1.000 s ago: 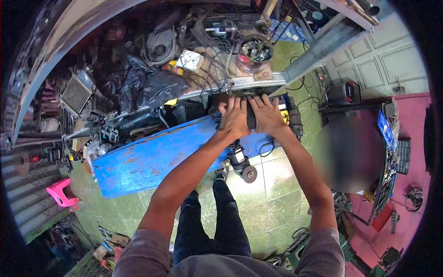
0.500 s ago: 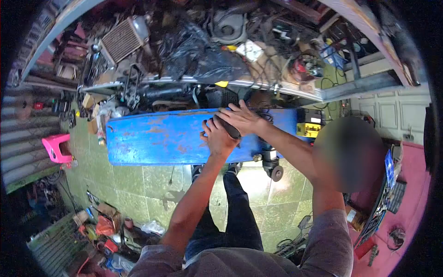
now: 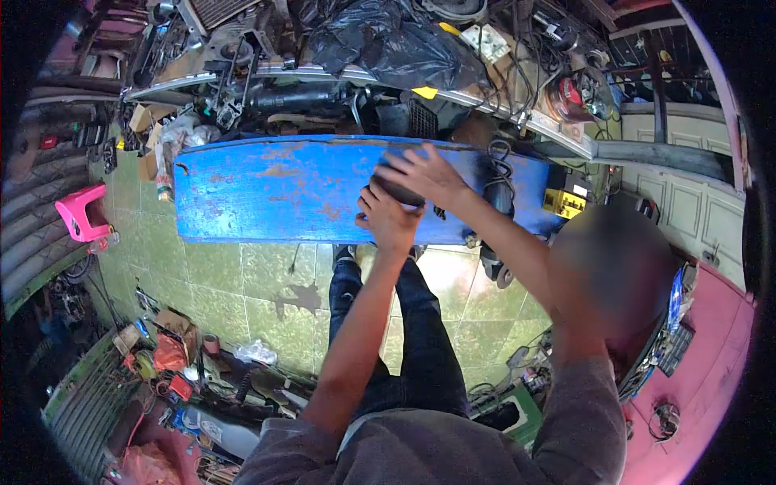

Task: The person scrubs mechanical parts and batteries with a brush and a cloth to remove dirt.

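A dark, flat, rounded piece (image 3: 398, 187) is held above the blue, worn-paint bench (image 3: 267, 190). My left hand (image 3: 390, 217) grips its near edge from below, with the fingers curled. Across its top lies my right hand (image 3: 428, 174), fingers stretched and slightly blurred. To the right of my right hand, a dark power tool with a coiled cord (image 3: 499, 194) rests on the bench, its round end hanging over the near edge. What lies under the dark piece is hidden.
Behind the bench, a shelf (image 3: 558, 141) carries black plastic, metal parts and cables. A yellow box (image 3: 564, 202) is at the bench's right end. A pink plastic object (image 3: 81, 214) stands at left. Tools and bags clutter the lower left floor. A blurred round shape covers the right.
The view has tilted down and shifted, so the bench appears higher. My right hand's fingers have spread straighter over the dark piece, while my left hand still grips it.
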`<state>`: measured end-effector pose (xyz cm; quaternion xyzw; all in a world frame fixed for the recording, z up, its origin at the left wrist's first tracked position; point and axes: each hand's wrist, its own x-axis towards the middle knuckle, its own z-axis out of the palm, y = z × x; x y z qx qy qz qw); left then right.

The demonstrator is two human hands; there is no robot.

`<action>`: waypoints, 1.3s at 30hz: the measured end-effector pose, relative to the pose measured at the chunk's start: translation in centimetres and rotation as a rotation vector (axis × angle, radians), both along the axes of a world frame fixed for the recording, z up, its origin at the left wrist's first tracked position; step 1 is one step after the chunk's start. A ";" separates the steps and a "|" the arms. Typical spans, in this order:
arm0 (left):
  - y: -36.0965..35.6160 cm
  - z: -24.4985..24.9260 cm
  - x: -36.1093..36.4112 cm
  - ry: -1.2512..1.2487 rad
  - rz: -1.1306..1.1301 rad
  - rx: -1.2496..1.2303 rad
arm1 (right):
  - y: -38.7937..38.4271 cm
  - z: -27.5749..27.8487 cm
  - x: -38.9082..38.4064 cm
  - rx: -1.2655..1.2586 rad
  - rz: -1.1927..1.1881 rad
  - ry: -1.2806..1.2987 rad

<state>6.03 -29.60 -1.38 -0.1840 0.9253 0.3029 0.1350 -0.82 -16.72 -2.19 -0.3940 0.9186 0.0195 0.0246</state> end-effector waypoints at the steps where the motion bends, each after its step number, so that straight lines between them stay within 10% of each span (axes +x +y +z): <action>1: -1.3 -0.5 -0.2 0.045 -0.143 -0.080 | 0.9 0.3 1.0 -0.013 -0.148 0.060; 7: -8.9 -3.4 -5.2 0.266 -0.810 0.070 | 4.5 -3.4 11.0 -0.046 -0.807 -0.210; 15: -10.2 -7.7 -6.9 0.401 -0.894 0.320 | 2.8 -10.4 15.7 -0.201 -0.972 -0.026; 20: -10.7 -8.8 -6.3 0.436 -0.849 0.365 | -2.8 -2.3 11.3 -0.777 -1.301 0.247; 39: -11.9 -13.4 -4.0 0.612 -0.830 0.247 | -9.2 -5.4 7.7 -0.599 -0.681 0.432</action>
